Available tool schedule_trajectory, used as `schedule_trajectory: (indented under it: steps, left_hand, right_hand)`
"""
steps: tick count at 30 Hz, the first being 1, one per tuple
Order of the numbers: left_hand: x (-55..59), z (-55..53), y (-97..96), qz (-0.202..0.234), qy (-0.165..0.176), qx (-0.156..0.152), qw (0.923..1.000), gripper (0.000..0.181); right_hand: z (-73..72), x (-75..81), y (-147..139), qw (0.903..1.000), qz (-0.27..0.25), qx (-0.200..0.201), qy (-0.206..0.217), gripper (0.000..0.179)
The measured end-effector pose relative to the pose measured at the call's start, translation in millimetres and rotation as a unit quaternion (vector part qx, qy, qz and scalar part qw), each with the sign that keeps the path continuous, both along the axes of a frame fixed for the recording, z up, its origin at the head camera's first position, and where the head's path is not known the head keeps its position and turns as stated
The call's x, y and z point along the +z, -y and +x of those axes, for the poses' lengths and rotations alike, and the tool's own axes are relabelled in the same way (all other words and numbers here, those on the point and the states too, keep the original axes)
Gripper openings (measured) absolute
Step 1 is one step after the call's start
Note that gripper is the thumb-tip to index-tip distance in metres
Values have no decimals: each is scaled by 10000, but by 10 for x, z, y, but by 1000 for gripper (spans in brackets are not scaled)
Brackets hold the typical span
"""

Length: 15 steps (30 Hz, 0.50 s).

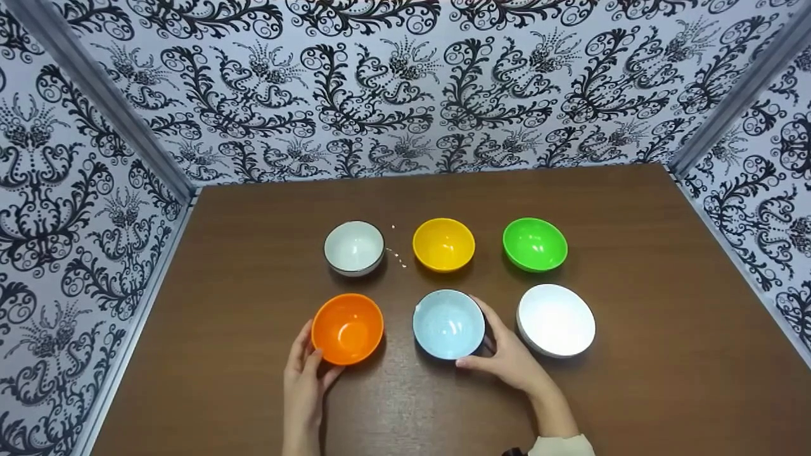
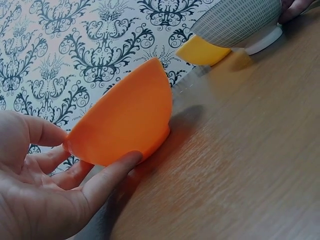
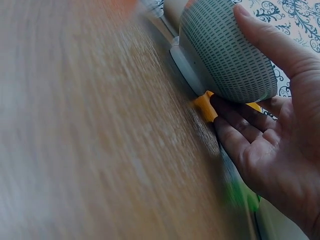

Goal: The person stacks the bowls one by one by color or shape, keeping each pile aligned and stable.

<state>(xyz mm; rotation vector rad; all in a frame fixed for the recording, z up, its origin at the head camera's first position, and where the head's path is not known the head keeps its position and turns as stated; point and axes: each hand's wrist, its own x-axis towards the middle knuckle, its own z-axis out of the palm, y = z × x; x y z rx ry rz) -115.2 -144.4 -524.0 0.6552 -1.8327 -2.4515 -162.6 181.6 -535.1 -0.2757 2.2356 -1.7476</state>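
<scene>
On the left, my left hand (image 1: 307, 373) holds an orange bowl (image 1: 348, 329) by its side. In the left wrist view the thumb lies low on the orange bowl's (image 2: 125, 115) outer wall, and a fingertip touches the rim. My right hand (image 1: 510, 354) grips a light blue bowl (image 1: 448, 324) at its right side, thumb near the rim. Grey-green dashes cover that bowl's outside (image 3: 225, 55) in the right wrist view, where the other fingers reach along its lower side. Both bowls stand upright with nothing visible inside.
Behind them are a pale grey bowl (image 1: 355, 248), a yellow bowl (image 1: 443, 245) and a green bowl (image 1: 535, 244). A white bowl (image 1: 556, 320) stands right of my right hand. Small pale specks (image 1: 398, 256) lie on the brown table (image 1: 209, 329). Patterned walls (image 1: 405, 95) enclose its back and sides.
</scene>
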Motion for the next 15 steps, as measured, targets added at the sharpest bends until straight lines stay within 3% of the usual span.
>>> schedule_trajectory:
  steps: [15]
  left_hand:
    - [-48,3,-3,99,-94,61,9999,55]
  right_hand:
    - [-1,-17,-3,9999,-111,15,-44,110]
